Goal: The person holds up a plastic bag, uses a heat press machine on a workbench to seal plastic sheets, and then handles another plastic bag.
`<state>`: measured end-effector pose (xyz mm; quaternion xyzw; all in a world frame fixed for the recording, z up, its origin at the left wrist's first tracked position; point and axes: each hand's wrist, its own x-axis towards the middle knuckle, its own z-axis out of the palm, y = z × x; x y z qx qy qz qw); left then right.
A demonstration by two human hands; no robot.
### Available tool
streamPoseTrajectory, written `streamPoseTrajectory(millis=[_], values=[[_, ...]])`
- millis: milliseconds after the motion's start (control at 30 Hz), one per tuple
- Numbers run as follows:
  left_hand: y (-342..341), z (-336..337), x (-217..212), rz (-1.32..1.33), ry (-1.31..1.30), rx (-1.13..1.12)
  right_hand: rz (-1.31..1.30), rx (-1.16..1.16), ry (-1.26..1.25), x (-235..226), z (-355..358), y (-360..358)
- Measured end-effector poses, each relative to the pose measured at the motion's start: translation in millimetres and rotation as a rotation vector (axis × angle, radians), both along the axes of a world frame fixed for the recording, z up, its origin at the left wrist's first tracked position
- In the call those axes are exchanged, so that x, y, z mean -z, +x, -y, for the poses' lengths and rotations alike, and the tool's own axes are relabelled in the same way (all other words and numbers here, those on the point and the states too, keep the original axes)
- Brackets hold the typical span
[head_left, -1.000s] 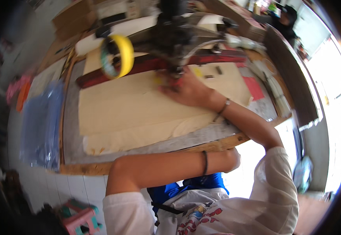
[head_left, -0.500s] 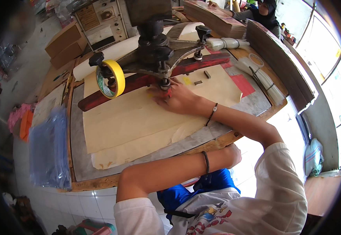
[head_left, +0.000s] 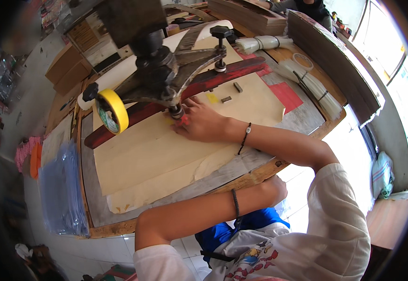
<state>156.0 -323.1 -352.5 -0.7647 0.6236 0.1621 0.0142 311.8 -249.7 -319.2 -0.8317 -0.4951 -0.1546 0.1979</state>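
Observation:
My right hand [head_left: 201, 122] lies on a large cream sheet [head_left: 157, 159] spread over the wooden table [head_left: 260, 172]. Its fingertips press the sheet right under the tip of a dark metal press machine [head_left: 164, 75], beside a small red spot. A beaded bracelet sits on that wrist. My left forearm is folded across my body, and my left hand [head_left: 274, 187] is curled into a fist against the table's near edge, holding nothing that I can see.
A yellow tape roll [head_left: 112, 112] hangs on the machine's arm above a dark red bar [head_left: 222, 77]. Two small metal pieces [head_left: 226, 99] lie on the sheet. Clear plastic bags [head_left: 61, 187] are stacked at left. White stick bundles [head_left: 309, 86] and board stacks [head_left: 330, 51] are at right. Another person [head_left: 307, 5] is at the far side.
My head has moved closer, so the machine and table fill more of the view. My right hand stays under the machine's tip and my left hand stays at the table edge.

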Motion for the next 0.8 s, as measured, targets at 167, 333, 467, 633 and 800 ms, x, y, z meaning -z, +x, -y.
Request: streamPoseTrajectory(millis=[167, 333, 467, 633, 800], values=[[-3.1, -4.6, 1.6, 0.058, -0.123, -0.046, 0.081, -0.036, -0.031, 1.0, 3.4, 6.1], [-7.1, -4.4, 6.6, 0.131, -0.070, -0.017, 0.121, -0.047, 0.078, 10.4, 0.6, 4.7], [-9.4, -2.6, 1.6, 0.124, -0.009, -0.019, 0.099, -0.026, -0.017, 7.0, 3.8, 1.6], [-12.4, -1.7, -2.4, 0.038, 0.011, -0.065, -0.009, -0.033, -0.063, 0.6, 3.2, -2.1], [-12.4, -4.2, 5.6, 0.130, -0.054, -0.073, -0.001, -0.019, -0.069, 3.6, 2.5, -2.9]])
